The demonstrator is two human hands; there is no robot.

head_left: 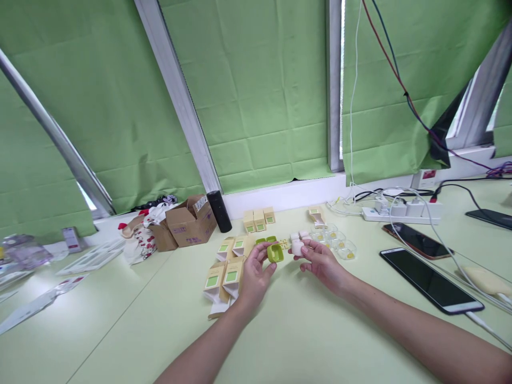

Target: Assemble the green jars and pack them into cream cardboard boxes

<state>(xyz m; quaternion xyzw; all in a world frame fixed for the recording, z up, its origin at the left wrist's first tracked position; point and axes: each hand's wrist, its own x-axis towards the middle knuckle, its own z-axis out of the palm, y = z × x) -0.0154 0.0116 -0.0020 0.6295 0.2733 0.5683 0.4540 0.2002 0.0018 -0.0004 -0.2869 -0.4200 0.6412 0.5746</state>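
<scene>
My left hand (256, 272) is closed on a small green square cup (275, 253), its hollow side facing me. In my right hand (322, 261) is a small white rounded piece (296, 247), gripped between thumb and fingers. The two pieces are close together but apart, above the table. Behind them lie more white pieces (304, 234), small yellow parts (283, 244) and another green piece (271, 239). Clear round containers with yellow bits (346, 250) stand beyond my right hand. Beige cartons with green labels (214, 278) stand beside my left hand.
More small cartons (259, 220) stand farther back, near a black cylinder (219, 211) and a cardboard box (191, 221). To the right are phones (430, 280), a white power strip (404, 214) and loose cables. White frames (94, 257) lie at left.
</scene>
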